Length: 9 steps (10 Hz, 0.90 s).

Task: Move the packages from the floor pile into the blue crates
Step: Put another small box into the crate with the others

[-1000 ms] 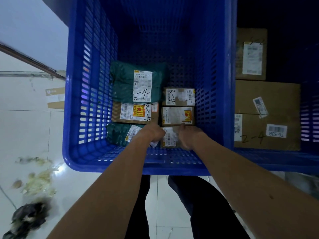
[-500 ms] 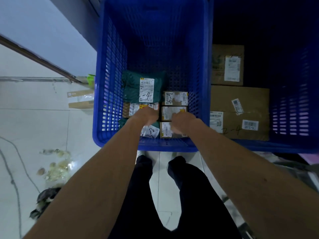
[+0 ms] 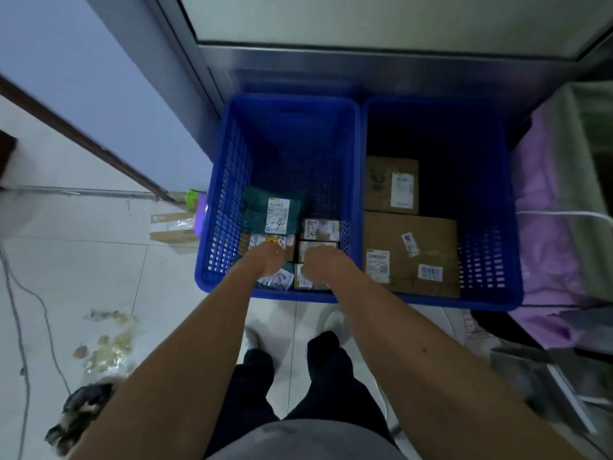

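Head view, looking down: two blue crates stand side by side, touching, on a pale tiled floor point(image 3: 83, 277). The left crate point(image 3: 219, 227) holds small packages packed together near its front wall. They are a green bag point(image 3: 257, 207) with a white label marked "-4", a brown box point(image 3: 265, 241) with a yellow and red sticker just in front of it, three little boxes point(image 3: 321, 229) in a row to the right, and a second green bag point(image 3: 282, 280) at the front. Both bare arms reach into this crate. The left hand point(image 3: 268, 260) and the right hand point(image 3: 320, 263) are close together over the packages, fingers bent downward. I cannot tell whether they are grasping anything, since blur and the backs of the hands hide the fingertips. The right crate point(image 3: 491, 227) holds a large cardboard box point(image 3: 411, 234) and a smaller cardboard box point(image 3: 381, 184) behind it. Left of the crates lie a flattened carton point(image 3: 172, 227), a cable point(image 3: 20, 330) and scattered litter point(image 3: 109, 343).
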Each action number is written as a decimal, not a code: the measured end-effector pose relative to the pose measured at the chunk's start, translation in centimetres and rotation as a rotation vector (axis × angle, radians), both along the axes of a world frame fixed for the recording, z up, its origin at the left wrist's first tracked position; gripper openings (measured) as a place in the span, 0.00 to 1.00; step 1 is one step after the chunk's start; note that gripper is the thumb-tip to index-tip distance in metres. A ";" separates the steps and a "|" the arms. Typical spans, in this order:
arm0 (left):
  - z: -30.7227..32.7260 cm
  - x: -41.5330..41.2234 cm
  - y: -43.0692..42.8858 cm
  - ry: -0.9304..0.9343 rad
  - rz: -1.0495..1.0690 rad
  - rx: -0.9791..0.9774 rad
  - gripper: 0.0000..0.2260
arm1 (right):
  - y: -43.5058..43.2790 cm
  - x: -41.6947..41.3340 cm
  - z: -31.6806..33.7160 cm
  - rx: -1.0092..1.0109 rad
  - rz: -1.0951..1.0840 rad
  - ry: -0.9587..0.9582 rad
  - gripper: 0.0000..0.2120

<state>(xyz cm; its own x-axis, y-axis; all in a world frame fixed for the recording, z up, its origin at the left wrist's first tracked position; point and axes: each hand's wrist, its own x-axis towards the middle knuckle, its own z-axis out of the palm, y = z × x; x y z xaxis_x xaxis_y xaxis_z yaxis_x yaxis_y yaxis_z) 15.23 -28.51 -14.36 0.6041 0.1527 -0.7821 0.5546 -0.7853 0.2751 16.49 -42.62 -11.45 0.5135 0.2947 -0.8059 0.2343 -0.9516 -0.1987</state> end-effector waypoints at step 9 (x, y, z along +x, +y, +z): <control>6.6 -12.0 35.6 -0.090 0.039 -0.030 0.17 | 31.1 -11.2 6.9 -0.068 0.074 -0.236 0.16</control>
